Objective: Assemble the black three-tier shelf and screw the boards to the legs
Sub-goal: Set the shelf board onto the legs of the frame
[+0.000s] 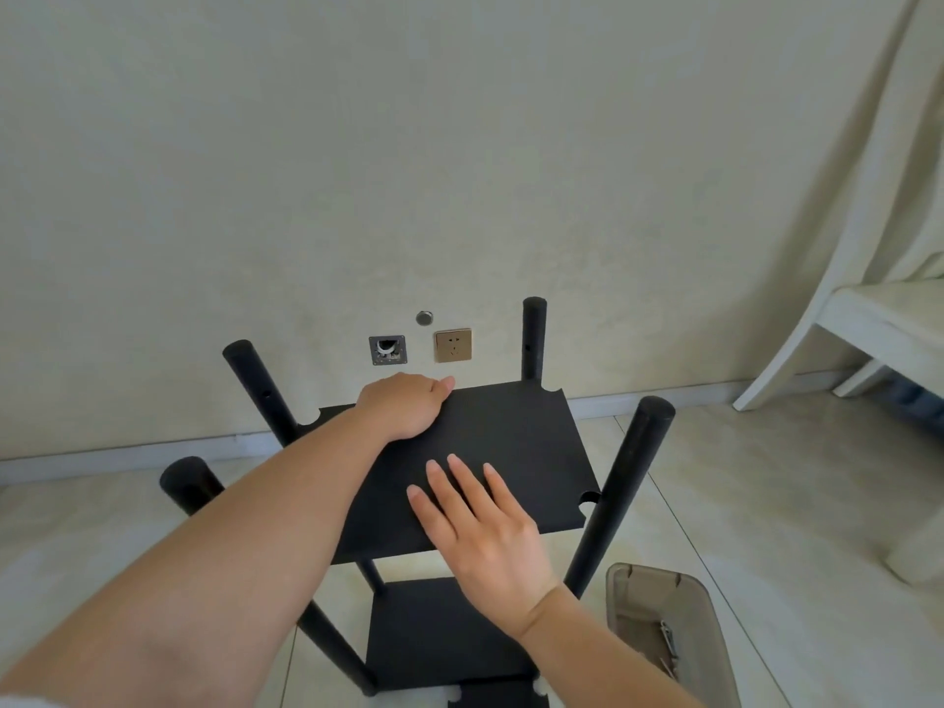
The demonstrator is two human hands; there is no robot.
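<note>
A black shelf stands on the floor with several round black legs (620, 482) rising around a black board (521, 431) that lies between them, slightly tilted. Its corner notches sit near the legs. My left hand (403, 408) grips the board's far edge, fingers curled over it. My right hand (480, 523) rests flat on the board's near part, fingers straight. A lower black board (439, 636) shows beneath, fixed between the legs.
A translucent grey plastic box (664, 631) with small metal parts sits on the floor at the right. A wall with a socket (453, 344) is close behind the shelf. A white chair (863, 319) stands at the far right.
</note>
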